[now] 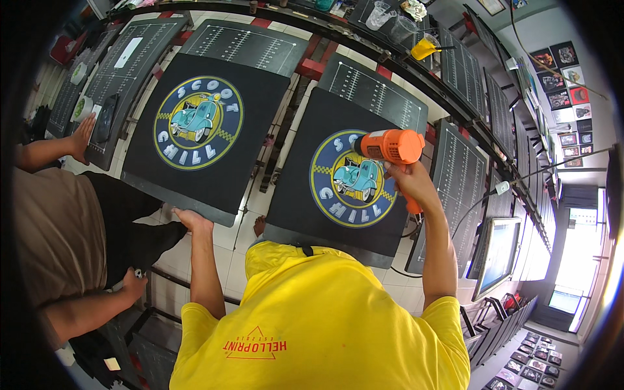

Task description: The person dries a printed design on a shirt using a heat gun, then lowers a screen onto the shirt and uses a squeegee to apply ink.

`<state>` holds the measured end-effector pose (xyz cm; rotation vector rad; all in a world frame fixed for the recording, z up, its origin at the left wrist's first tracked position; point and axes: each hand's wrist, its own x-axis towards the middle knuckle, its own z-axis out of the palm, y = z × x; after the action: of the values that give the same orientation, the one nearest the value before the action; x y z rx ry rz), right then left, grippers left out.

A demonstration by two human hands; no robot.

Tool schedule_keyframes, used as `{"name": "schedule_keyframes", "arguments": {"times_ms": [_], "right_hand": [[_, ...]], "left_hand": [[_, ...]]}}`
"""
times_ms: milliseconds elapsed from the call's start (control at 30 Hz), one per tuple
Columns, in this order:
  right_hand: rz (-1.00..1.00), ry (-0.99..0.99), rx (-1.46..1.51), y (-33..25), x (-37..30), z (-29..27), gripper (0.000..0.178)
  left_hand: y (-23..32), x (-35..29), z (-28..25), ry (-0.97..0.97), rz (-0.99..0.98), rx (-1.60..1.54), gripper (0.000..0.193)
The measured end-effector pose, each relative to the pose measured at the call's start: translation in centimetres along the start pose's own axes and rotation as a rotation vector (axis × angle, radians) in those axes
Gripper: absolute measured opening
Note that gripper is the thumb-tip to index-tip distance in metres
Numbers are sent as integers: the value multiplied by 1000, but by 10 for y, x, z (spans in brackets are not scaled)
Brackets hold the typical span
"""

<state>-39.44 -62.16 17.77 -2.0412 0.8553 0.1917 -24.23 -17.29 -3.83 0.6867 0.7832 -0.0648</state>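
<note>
An orange heat gun [394, 145] is in my right hand [413, 182], its dark nozzle pointing left above a printed black fabric panel [292, 162]. That panel's round print shows a turquoise scooter inside a blue and yellow ring, and the gun covers part of its upper edge. At the near edge of the left printing board [214, 213], my left hand [194, 221] grips the rim, with its fingers partly hidden. A second black panel [250, 110] with the same scooter print lies flat on that board.
On the left stands another person [58, 240], one hand [81, 138] flat by a neighbouring board. A power cord [471, 211] hangs at the right. Plastic cups [403, 29] and a yellow container [424, 48] sit on the far rail. More marked boards [455, 175] line the right.
</note>
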Motion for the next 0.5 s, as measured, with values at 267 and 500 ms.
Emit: {"name": "schedule_keyframes", "arguments": {"times_ms": [267, 500], "right_hand": [[-13, -18, 12, 0, 0, 1, 39], [-22, -18, -31, -5, -1, 2, 36]], "left_hand": [[1, -3, 5, -24, 2, -17, 75], [1, -4, 6, -6, 17, 16, 74]]}}
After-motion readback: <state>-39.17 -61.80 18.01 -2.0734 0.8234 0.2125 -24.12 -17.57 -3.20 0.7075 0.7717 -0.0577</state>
